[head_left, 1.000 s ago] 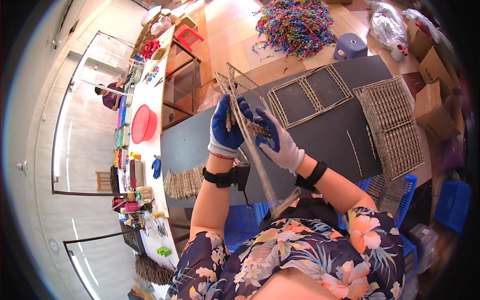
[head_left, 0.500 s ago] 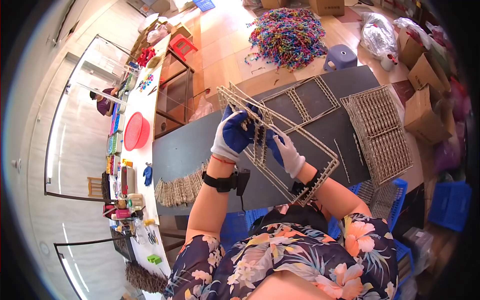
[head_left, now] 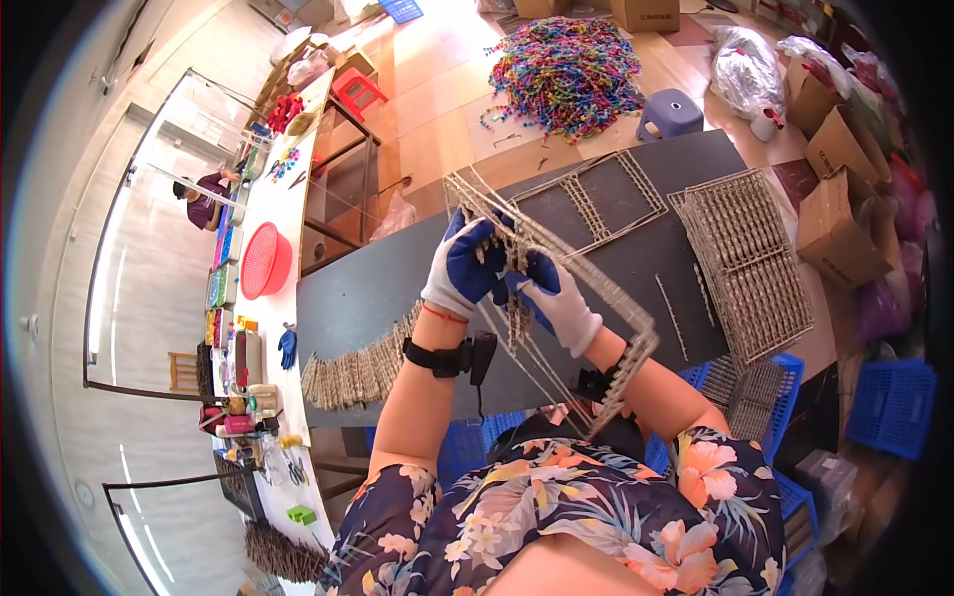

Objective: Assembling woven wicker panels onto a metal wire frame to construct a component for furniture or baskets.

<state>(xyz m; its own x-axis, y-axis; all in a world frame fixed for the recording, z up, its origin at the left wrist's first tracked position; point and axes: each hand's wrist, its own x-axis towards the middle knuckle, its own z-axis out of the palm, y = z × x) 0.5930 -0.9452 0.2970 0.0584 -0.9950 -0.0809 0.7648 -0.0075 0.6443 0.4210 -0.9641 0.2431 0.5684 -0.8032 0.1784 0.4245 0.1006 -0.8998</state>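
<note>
- Workshop floor, dark grey table (head_left: 378,288) across the middle; a heap of coloured beads (head_left: 568,72) lay far behind.
- Left hand (head_left: 462,266) and right hand (head_left: 553,301), gloved, fingers closed on a woven wire frame (head_left: 586,288) held above the table.
- Right: open cardboard boxes (head_left: 840,214), contents unclear; blue crates (head_left: 894,402) near.

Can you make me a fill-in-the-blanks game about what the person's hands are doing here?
1. Both hands wear white gloves with ____ palms: left hand, right hand.
2. Together they hold a woven rattan frame over the dark ____ table.
3. The round basket on the white side table is ____.
4. On the floor behind the table lies a pile of ____ cords.

Missing words: blue; grey; red; multicoloured
</note>
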